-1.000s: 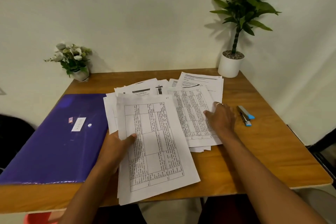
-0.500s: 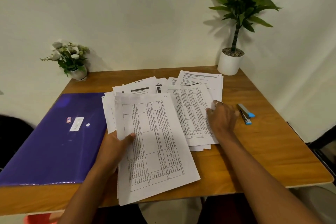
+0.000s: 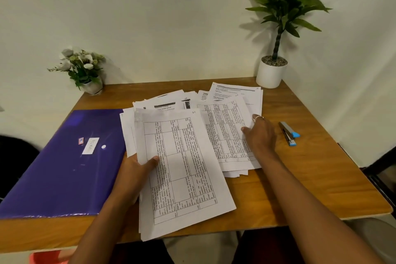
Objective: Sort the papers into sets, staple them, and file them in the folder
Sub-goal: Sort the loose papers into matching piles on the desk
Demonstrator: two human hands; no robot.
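the sheaf [image 3: 184,169] of printed grid sheets lies near the middle, its near end reaching past the near edge of the table [image 3: 310,178]. the left hand [image 3: 137,169] pinches it at its left edge, thumb on top and fingers out of sight beneath. just right and farther back the spread pile [image 3: 225,126] lies fanned and overlapping. the right hand [image 3: 260,135] rests on the right margin of its top sheet, thumb flat on the paper and one ringed finger bent at the edge. we cannot tell whether the other fingers have got under that sheet or only press on it. we judge the main risk to be a mixed set: the grid pages look alike, so a lift could drag a second sheet along or put a page in the wrong group. the one-sided pinch could also let the sheaf skew or shed a sheet off the near edge. a sweeping right hand might nudge the stapler [image 3: 289,134], which sits just right of it. the purple folder [image 3: 64,163] lies shut at the left, touching the papers. we cannot read the print or the small corner marks, count the sheets in the sheaf, or see the pages buried under the fan. the folder's near left corner runs out of view.
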